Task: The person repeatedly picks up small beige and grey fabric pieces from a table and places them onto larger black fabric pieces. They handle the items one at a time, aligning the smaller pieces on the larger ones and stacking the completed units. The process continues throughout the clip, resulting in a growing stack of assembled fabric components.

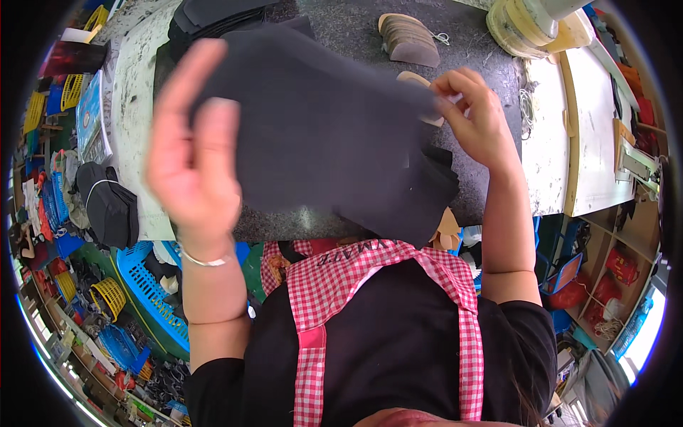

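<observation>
A large black piece of sheet material (320, 128), bent and slightly blurred, spreads out in front of me over the dark work surface (327, 18). My right hand (477, 117) pinches its right end between thumb and fingers. At its left edge is my left hand (196, 149), smeared by motion, with thumb and forefinger spread apart. Under the sheet's lower right side, more black pieces (441, 167) show at the table's near edge. A row of tan, rounded pieces (411, 41) lies beyond the sheet, and another tan piece (411, 77) is partly covered near my right fingers.
Stacked black sheets (213, 18) lie at the far left of the table. A stained, pale bucket (509, 28) stands at the far right. A tied black bundle (108, 206) sits to the left, above a blue plastic basket (146, 285). Shelving (605, 263) stands at right.
</observation>
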`<state>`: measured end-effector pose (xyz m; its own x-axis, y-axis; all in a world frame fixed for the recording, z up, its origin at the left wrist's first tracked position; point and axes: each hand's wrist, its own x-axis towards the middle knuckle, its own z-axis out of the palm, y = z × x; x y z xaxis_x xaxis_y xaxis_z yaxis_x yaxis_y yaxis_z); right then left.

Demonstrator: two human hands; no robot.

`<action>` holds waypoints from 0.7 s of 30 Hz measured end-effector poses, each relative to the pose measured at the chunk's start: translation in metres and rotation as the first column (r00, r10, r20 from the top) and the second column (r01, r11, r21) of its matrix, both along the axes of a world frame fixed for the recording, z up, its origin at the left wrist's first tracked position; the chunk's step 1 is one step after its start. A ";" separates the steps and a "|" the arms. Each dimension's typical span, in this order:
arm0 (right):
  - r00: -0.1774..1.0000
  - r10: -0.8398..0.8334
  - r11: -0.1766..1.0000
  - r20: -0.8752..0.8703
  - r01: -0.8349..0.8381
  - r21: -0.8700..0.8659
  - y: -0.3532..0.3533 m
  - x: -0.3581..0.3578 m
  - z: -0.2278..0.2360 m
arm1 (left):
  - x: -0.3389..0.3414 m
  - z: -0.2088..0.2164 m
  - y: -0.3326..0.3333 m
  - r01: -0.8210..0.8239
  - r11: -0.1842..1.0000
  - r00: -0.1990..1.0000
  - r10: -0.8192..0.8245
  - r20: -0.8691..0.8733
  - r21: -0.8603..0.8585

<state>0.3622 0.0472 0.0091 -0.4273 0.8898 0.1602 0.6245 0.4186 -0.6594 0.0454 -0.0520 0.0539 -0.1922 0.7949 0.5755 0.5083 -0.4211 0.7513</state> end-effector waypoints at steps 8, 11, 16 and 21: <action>0.965 0.262 0.819 -0.030 -0.206 0.536 -0.024 -0.031 0.027 | 0.067 -0.031 -0.006 0.177 0.964 0.914 -0.236 -0.330 -0.201; 0.941 0.333 0.754 -0.057 -0.229 0.615 -0.041 -0.045 0.023 | 0.070 -0.027 -0.009 0.344 0.861 0.935 -0.275 0.226 -0.375; 0.924 0.372 0.759 -0.094 -0.245 0.603 -0.039 -0.054 0.020 | 0.065 -0.019 -0.012 0.471 0.696 0.853 -0.201 0.483 -0.542; 0.936 0.348 0.810 -0.042 -0.278 0.516 -0.049 -0.055 0.028 | 0.067 -0.021 -0.012 0.333 0.836 0.941 -0.325 0.094 -0.437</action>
<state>0.3075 -0.0018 0.0374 -0.6137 0.4966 0.6139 0.3274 0.8675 -0.3744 0.1129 -0.0640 0.0329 0.1202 0.9814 0.1499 0.3860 -0.1854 0.9037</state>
